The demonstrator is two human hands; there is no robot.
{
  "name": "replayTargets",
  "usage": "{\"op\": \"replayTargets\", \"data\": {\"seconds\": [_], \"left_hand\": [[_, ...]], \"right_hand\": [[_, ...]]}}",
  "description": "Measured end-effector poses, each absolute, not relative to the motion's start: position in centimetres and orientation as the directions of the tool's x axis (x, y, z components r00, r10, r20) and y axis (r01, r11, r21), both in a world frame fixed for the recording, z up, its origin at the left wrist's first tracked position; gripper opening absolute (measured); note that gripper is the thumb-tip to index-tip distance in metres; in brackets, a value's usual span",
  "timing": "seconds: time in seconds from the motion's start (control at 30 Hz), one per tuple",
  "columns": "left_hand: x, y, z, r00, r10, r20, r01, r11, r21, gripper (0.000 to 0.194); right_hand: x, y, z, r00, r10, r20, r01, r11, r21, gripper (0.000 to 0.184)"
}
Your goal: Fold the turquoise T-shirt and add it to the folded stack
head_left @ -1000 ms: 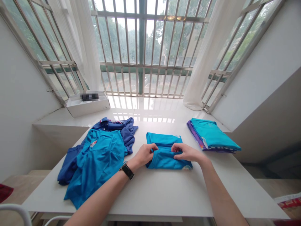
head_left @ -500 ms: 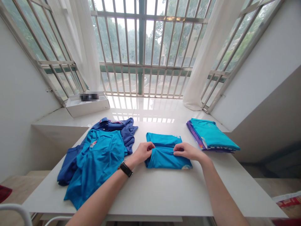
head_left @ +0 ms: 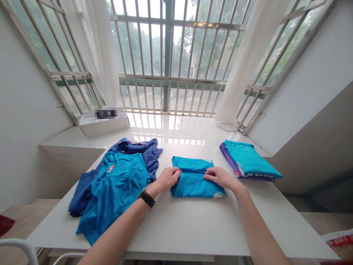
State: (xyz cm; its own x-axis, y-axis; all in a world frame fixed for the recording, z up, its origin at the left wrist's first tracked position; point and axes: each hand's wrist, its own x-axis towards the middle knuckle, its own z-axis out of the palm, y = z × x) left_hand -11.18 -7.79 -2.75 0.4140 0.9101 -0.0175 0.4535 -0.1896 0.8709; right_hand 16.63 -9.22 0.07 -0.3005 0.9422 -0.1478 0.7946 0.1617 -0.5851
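A blue shirt (head_left: pixel 193 187), folded into a compact rectangle, lies on the white table in front of me. A fold line runs across its middle, and pale print shows at two of its right corners. My left hand (head_left: pixel 170 177), with a black band on the wrist, pinches the fabric at the left end of that fold. At the right end, my right hand (head_left: pixel 220 177) grips the same fold between thumb and fingers. Both hands are closed on the cloth, which rests on the table.
Left of it, a loose blue shirt (head_left: pixel 118 187) overlaps a dark blue polo shirt (head_left: pixel 153 158). A stack of folded shirts (head_left: pixel 250 158) sits at the right. An open white box (head_left: pixel 106 125) stands on the sill by the barred window (head_left: pixel 168 66). The table's edge (head_left: pixel 171 254) is nearest me.
The crease between my hands looks smoother and straighter. Both hands keep their hold in nearly the same place; the whole view has shifted slightly.
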Motion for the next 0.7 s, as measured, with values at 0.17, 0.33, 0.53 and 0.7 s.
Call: {"op": "replayTargets", "data": {"seconds": [0.17,0.33,0.53,0.7], "left_hand": [[-10.6,-8.6,-2.7,0.382,0.903,0.198,0.547,-0.393,0.739,0.031],[-10.3,-8.4,-3.4,0.375,0.9,0.221,0.564,-0.41,0.717,0.026],[-10.4,-8.1,-3.5,0.396,0.889,0.231,0.569,-0.435,0.698,0.025],[-10.6,-8.3,-3.4,0.421,0.877,0.23,0.603,-0.46,0.651,0.022]], "right_hand": [[16.9,-9.4,0.8,-0.26,0.966,-0.002,0.799,0.214,-0.562,0.026],[18.9,-9.4,1.3,-0.173,0.985,0.01,0.808,0.147,-0.57,0.037],[20.2,-9.5,1.1,-0.261,0.933,-0.248,0.787,0.057,-0.615,0.035],[20.3,-9.4,1.1,-0.27,0.93,-0.249,0.786,0.064,-0.614,0.034]]}}
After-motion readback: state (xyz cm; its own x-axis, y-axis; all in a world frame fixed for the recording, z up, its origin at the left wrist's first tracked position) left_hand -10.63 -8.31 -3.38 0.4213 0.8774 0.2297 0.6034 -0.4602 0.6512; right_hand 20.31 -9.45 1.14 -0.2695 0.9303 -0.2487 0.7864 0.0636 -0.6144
